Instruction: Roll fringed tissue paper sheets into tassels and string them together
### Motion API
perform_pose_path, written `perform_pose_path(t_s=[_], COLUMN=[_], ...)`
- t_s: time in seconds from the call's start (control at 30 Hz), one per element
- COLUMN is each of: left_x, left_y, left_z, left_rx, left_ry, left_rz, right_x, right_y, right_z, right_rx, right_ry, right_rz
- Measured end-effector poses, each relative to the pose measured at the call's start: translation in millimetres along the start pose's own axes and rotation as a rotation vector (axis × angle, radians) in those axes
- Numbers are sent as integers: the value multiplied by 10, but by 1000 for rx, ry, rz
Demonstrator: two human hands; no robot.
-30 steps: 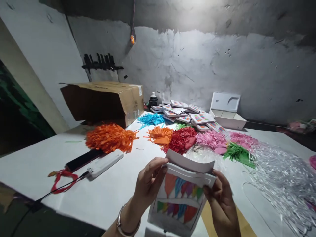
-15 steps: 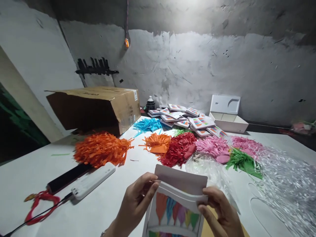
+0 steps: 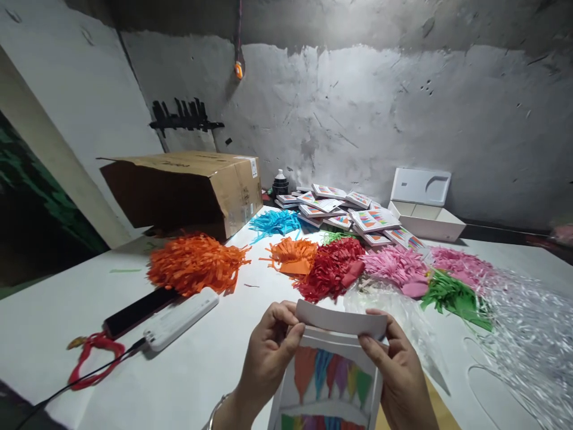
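One packet (image 3: 333,382), white card with pennant print, near centre above counter (image 3: 201,370): left hand (image 3: 268,352) and right hand (image 3: 398,373), each grip pinching a corner of its flap (image 3: 342,321); likely light, bendy, creasable, best held by edges

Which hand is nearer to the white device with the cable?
Left. The left hand grips the packet just right of the white device; the right hand grips the packet's far side.

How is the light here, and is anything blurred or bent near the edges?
Head view: light falls from above, brightest on the upper wall; the far left is dark; the silver tinsel glints; left hand, right hand and white packet look sharp; wall lines at the left lean, wide-lens stretch.
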State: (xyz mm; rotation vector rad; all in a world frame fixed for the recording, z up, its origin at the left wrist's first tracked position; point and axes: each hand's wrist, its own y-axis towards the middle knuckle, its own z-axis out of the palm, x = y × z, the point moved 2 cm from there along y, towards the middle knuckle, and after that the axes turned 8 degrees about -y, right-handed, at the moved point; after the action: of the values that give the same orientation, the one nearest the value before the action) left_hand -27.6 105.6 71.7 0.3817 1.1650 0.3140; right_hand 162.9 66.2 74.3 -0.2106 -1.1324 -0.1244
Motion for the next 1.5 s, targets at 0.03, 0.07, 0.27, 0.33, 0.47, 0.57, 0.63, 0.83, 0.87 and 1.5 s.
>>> perform_pose_path(t_s=[0.03,0.07,0.27,0.33,0.47,0.57,0.63,0.83,0.87,1.5], left_x=[1,6,59,51,-43,-132,-152,-172,-185,-201], left_y=[-3,-7,-7,23,84,94,83,106,110,-3], left_z=[-4,-6,-27,-6,69,110,127,75,66,69], left_rx=[2,1,-142,-48,150,144,174,334,364,250], left_ry=[-3,-3,-30,-43,13,104,98,0,11,56], left_rz=[-13,-18,-81,-199,-327,-163,-88,-53,-67,-119], right_x=[-4,-4,29,23,-30,-45,-24,81,104,449], right_y=[3,4,15,38,103,141,152,128,121,77], right_z=[-8,-15,-19,-42,-120,-151,-150,-117,-107,-220], right_rx=[8,17,106,104,115,162,180,168,183,500], right_ry=[-1,-1,-11,-46,-73,-54,-49,-180,-219,-1331], right_rz=[5,3,103,82,16,17,-9,-303,-380,-1471])
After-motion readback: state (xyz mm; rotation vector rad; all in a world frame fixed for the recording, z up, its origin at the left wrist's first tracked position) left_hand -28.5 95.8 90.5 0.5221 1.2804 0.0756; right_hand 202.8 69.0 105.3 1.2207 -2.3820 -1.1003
